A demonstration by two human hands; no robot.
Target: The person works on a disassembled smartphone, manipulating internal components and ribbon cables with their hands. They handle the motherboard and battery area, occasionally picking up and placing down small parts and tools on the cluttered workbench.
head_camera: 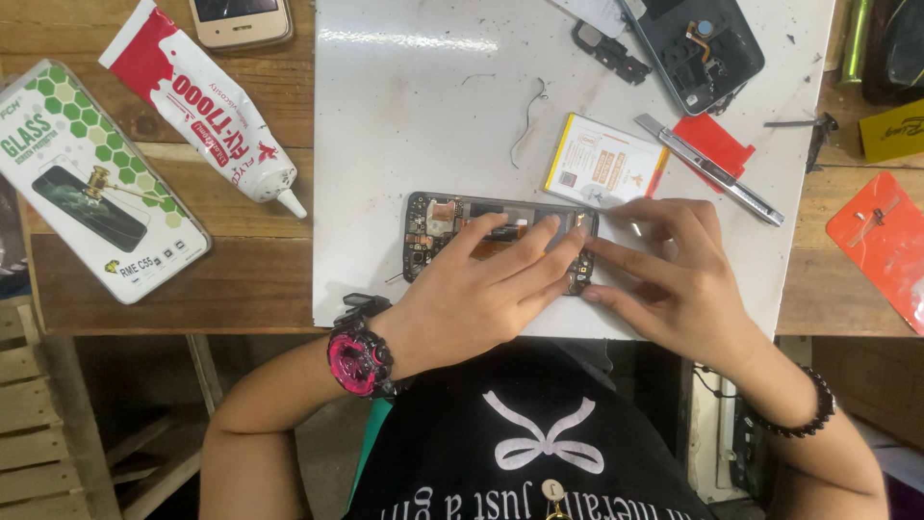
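Observation:
An opened phone (435,229) with its inner boards exposed lies on a white mat (404,125). My left hand (481,289), wearing a pink and black watch, rests flat on the phone's middle with fingers stretched toward its right end. My right hand (674,274) presses its fingertips against the phone's right end. A white and yellow battery (602,162) lies just behind the hands.
A red and white glue tube (207,111) and a boxed screen protector (91,178) lie on the wooden table at left. A second phone (241,21) sits at the top left. A dark back cover (698,48), metal tweezers (707,169), a red card (717,144) and an orange card (881,241) lie at right.

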